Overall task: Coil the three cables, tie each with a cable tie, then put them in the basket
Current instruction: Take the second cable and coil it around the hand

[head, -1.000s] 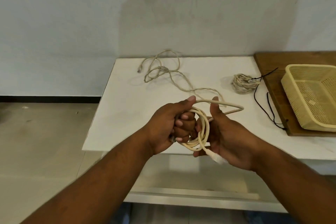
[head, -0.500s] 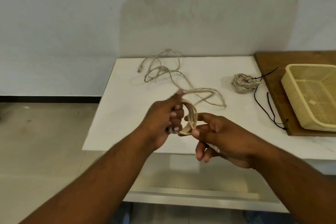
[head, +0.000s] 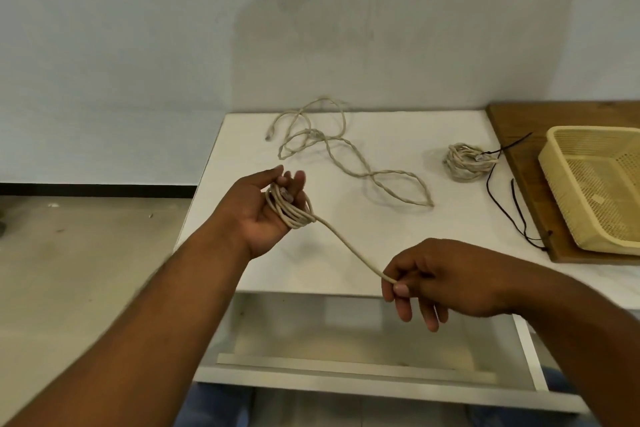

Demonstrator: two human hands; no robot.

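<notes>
A beige cable [head: 349, 246] is wound in several loops around the fingers of my left hand [head: 266, 211], held palm up above the white table [head: 381, 253]. Its free end runs down to the right into my right hand [head: 436, 277], which pinches it between thumb and fingers. A second beige cable [head: 353, 163] lies loose and twisted at the back of the table. A third one [head: 464, 163] lies coiled at the right, with a black cable tie [head: 509, 147] on it. The yellow basket [head: 561, 184] stands empty on a wooden board.
The wooden board [head: 509, 128] covers the table's right end. Loose black cable ties [head: 512, 215] lie along its left edge. A wall stands behind the table; the floor lies to the left. A lower shelf [head: 346, 357] shows under the tabletop.
My hands have moved apart. The right hand has let go of the coil and drawn the cable's free end down to the right, while the left hand turned palm up with the loops.
</notes>
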